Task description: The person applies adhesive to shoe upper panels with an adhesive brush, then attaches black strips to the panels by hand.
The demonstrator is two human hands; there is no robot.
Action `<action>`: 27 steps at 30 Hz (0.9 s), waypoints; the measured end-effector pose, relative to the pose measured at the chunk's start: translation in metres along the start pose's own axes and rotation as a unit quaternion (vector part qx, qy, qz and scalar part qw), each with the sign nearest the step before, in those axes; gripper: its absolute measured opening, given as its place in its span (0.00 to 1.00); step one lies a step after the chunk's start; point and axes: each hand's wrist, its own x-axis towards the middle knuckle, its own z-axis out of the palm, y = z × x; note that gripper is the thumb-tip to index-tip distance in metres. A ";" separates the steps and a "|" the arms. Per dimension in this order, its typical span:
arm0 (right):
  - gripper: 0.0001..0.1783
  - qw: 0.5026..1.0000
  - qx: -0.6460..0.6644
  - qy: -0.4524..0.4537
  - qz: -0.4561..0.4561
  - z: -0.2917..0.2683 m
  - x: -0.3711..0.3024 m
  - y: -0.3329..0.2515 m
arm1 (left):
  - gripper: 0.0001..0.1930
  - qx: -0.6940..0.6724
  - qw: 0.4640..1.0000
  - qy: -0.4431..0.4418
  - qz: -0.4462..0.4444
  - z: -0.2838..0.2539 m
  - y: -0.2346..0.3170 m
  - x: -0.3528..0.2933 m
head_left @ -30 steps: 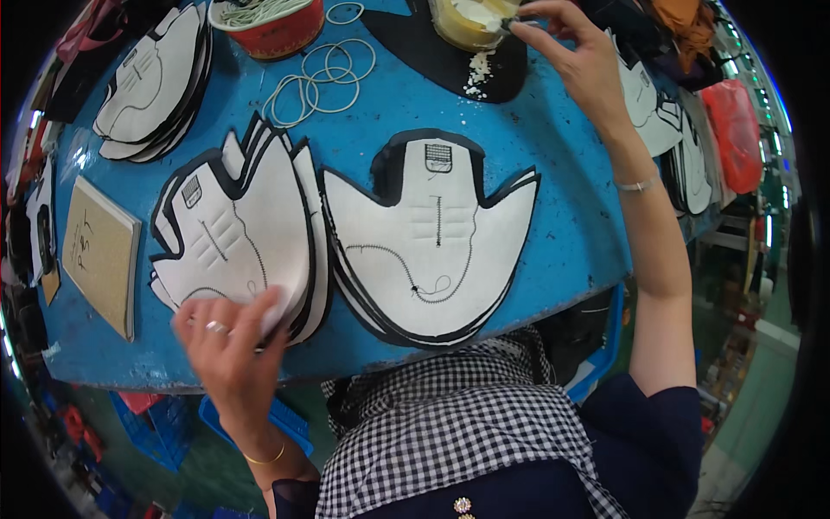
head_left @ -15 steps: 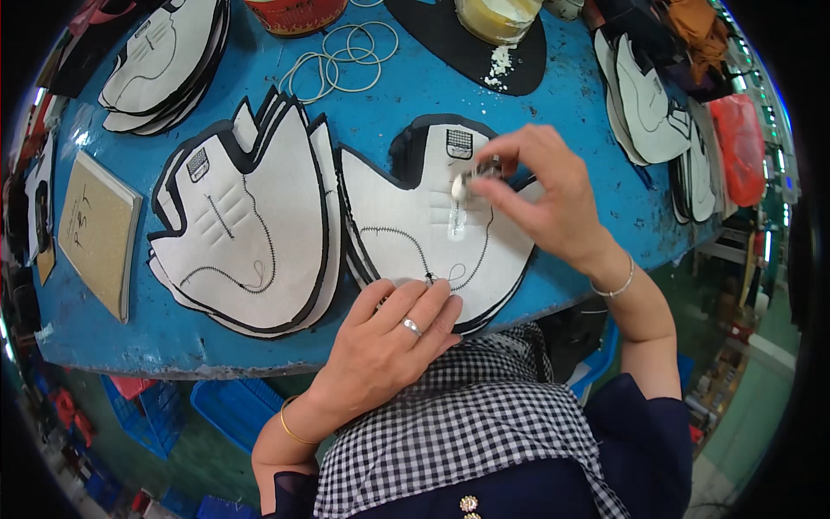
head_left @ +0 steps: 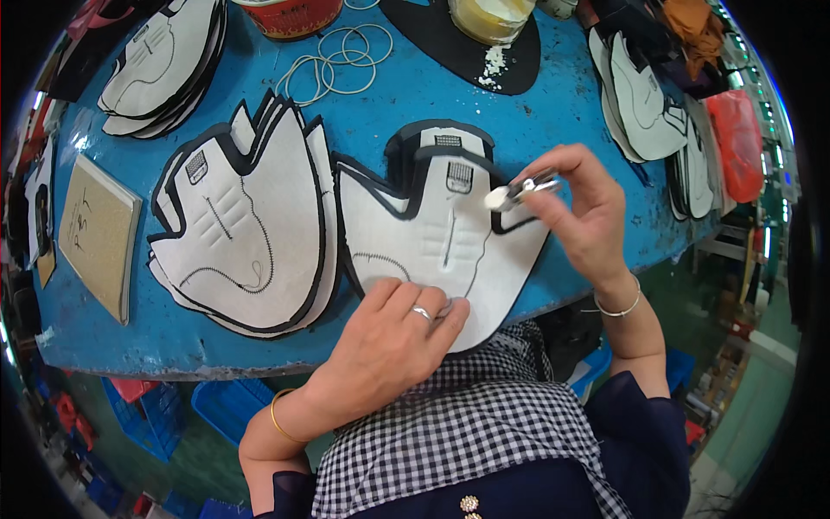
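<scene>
tool (head_left: 534, 184) in pinch of right hand (head_left: 592, 216), left hand (head_left: 389, 333) on white panel (head_left: 430, 233), grip unclear

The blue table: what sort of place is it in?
Probably a workshop or factory: matching stitched pieces lie stacked on the table, near a yellow pot, with blue crates below.

A navy top (head_left: 640, 432) is worn with a black-and-white checked apron (head_left: 450, 437).
</scene>
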 end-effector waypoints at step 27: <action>0.14 0.984 -0.112 -0.067 -0.122 0.022 0.009 0.003 | 0.24 -0.055 0.995 0.063 -0.057 0.016 0.010 -0.014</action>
